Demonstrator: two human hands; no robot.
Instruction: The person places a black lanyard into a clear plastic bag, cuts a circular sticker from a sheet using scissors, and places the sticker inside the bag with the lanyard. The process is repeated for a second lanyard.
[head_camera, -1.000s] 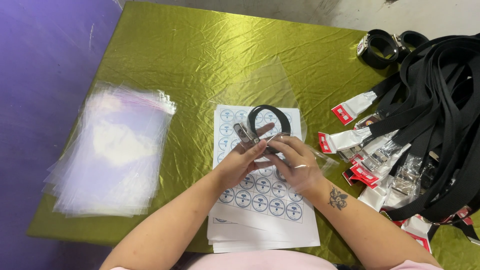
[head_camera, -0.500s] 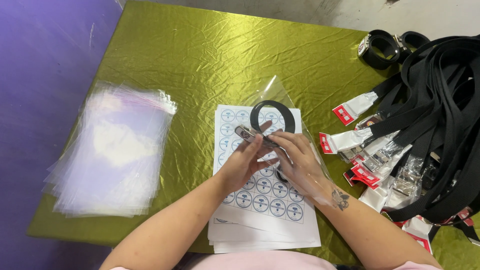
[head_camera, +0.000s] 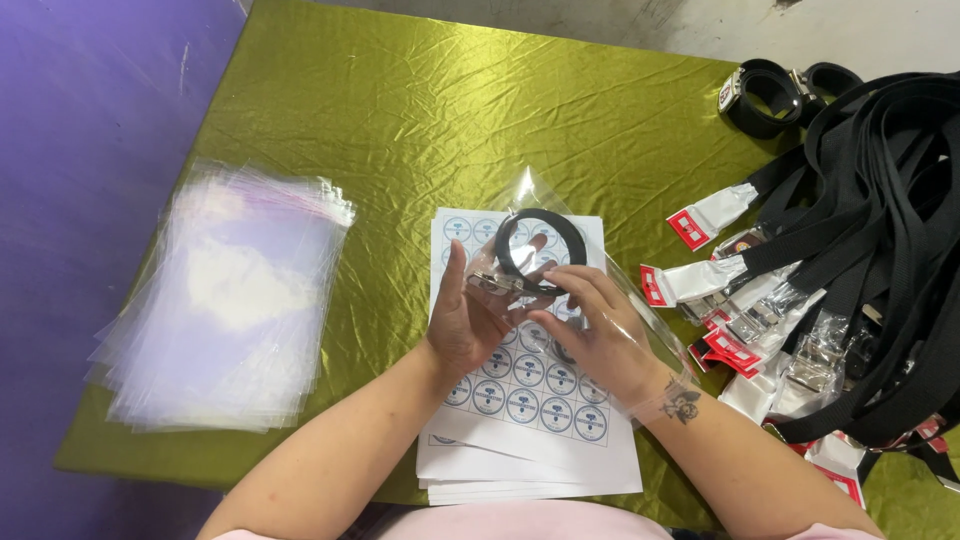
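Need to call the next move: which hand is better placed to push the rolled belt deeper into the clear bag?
Probably the right hand: its fingers lie on the clear bag beside the rolled black belt. The left hand is holding the belt's metal buckle at the mouth, steadying it.

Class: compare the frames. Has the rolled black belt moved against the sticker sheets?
Yes. The rolled black belt has risen slightly toward the far edge of the sticker sheets, which lie unmoved.

Two hands (head_camera: 480, 320), one rolled belt (head_camera: 541, 250) held, two rolled belts (head_camera: 790, 90) aside.
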